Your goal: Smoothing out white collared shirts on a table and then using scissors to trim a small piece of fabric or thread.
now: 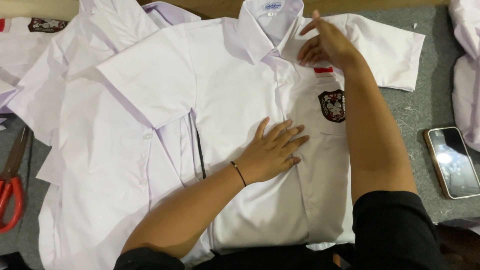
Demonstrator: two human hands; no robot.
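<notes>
Both palms lie flat and unclenched, gripping nothing: left hand [272,150] pins the white shirt [240,105] mid-placket on the grey table [425,105], seemingly steadying it while right hand [327,45] smooths cloth beside the collar [265,30]

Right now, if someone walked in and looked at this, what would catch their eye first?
A white short-sleeved shirt lies spread front-up across the middle, with a dark crest badge on its chest pocket. The left hand presses flat on the shirt front, while the right hand rests near the collar. Red-handled scissors lie at the far left edge, and a phone sits on the grey surface at right.
</notes>
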